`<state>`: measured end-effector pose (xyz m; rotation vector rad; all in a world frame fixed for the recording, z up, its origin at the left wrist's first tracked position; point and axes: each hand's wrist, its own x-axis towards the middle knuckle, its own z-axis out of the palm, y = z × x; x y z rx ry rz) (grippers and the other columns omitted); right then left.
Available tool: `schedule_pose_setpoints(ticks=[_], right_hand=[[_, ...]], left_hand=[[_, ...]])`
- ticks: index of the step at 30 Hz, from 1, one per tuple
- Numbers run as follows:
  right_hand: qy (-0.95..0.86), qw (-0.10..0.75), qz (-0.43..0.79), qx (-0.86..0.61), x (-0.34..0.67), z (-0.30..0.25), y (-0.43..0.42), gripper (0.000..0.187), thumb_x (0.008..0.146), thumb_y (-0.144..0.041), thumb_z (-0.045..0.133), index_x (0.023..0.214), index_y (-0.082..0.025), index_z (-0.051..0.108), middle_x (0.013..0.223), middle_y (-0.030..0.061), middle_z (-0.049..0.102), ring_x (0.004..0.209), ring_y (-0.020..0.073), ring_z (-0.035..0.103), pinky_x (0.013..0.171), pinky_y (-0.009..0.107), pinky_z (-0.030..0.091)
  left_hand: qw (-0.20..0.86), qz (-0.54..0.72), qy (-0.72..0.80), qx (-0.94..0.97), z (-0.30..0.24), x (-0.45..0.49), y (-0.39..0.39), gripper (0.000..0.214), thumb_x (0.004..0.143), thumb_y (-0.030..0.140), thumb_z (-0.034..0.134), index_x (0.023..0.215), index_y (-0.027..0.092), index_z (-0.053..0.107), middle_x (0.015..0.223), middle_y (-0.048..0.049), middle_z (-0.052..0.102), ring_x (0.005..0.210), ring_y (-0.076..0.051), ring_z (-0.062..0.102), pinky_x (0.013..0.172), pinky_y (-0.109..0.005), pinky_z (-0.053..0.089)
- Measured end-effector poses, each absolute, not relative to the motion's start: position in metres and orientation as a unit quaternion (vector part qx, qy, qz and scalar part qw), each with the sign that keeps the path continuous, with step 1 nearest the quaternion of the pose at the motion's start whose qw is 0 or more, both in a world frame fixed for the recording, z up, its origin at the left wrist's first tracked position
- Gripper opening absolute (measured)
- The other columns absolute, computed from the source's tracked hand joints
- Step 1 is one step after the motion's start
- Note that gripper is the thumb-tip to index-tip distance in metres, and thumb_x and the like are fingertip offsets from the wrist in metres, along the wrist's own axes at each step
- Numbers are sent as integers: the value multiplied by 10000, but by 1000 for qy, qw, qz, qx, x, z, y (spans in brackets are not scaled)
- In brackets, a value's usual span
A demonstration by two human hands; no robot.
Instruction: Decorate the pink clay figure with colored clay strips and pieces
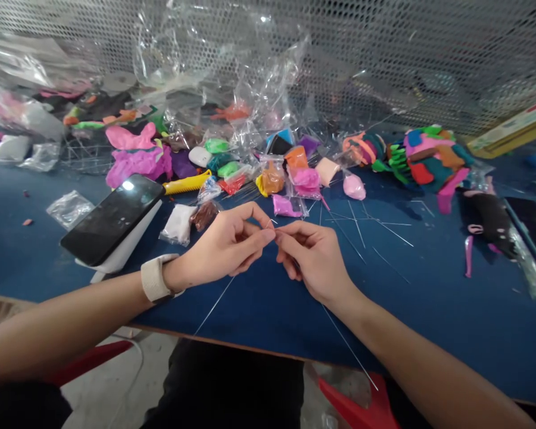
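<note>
My left hand [226, 244] and my right hand [310, 256] meet fingertip to fingertip over the blue table [429, 310], both pinched closed. Each pinches a thin metal wire: one wire [214, 307] runs down-left from my left hand, another wire [348, 348] runs down-right from my right hand past the table's front edge. The wire ends touch or nearly touch between my fingers. A pale band [154, 278] wraps my left wrist.
Small bags of coloured clay [272, 179] lie behind my hands, with several loose wires [384, 229]. A black phone [111, 217] leans on a white stand at left. A pile of coloured clay shapes [429, 158] sits right. Crumpled clear plastic [232, 65] fronts a mesh wall.
</note>
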<state>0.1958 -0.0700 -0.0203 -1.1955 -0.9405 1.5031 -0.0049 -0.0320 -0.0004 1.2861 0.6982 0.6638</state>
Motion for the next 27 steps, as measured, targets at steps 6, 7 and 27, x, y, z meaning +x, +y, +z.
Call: schedule_pose_setpoints(ticks=[6,7,27], right_hand=[[-400,485,610,-483,198,-18,-71,212,808,-342,1027,869,-196,886,579,-21,727,341,80,546,303,161,307],[-403,483,608,-484,199,-17,-71,204,813,-340,1021,875,-197,889,583,-20,730,345,81,549,306,162,309],[-425,475,577,-511,203,-7,-74,260,796,-389,1034,823,-190,870,656,0,751,365,66,507,319,202,334]], left_hand=[[683,253,303,615,-1,-9,-29,388,1101,477,782,941,208,552,559,80,633,366,-33,489,359,-108,343],[681,248,304,618,-1,-10,-29,393,1099,477,785,930,207,553,560,76,639,362,-33,494,356,-108,346],[615,287,319,661,2,-11,-31,361,1049,366,829,853,195,579,560,63,637,392,-38,524,405,-130,386]])
